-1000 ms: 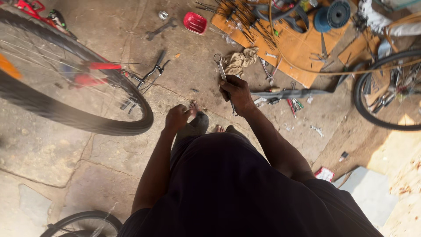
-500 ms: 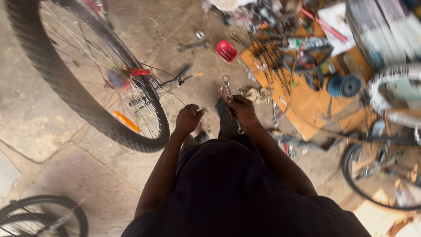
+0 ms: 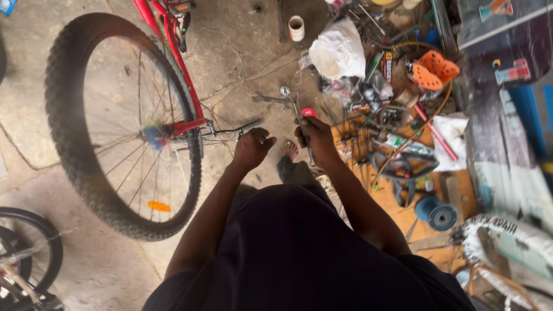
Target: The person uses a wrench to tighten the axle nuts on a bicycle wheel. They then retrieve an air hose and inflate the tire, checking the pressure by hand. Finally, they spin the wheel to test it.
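Observation:
I stand over a concrete floor and look down past my dark shirt. My right hand (image 3: 314, 137) is closed round a long metal tool (image 3: 296, 112) that looks like pliers, its handles sticking forward past my knuckles. My left hand (image 3: 252, 147) is closed close beside it, fingertips pinched together; I cannot tell whether something small is in them. A red bicycle (image 3: 173, 52) lies to the left, its knobbly rear wheel (image 3: 124, 126) close to my left hand. My foot (image 3: 290, 154) shows below both hands.
A wrench (image 3: 271, 100) lies on the floor ahead. A white bag (image 3: 339, 50), a small tin (image 3: 296, 27), an orange basket (image 3: 435, 70) and several tools crowd an orange board (image 3: 403, 201) at the right. Another wheel (image 3: 29, 253) sits at the lower left.
The view has swung, so the bicycle wheel now fills the left and the tool pile sits to the right. Both hands stay together in front of me.

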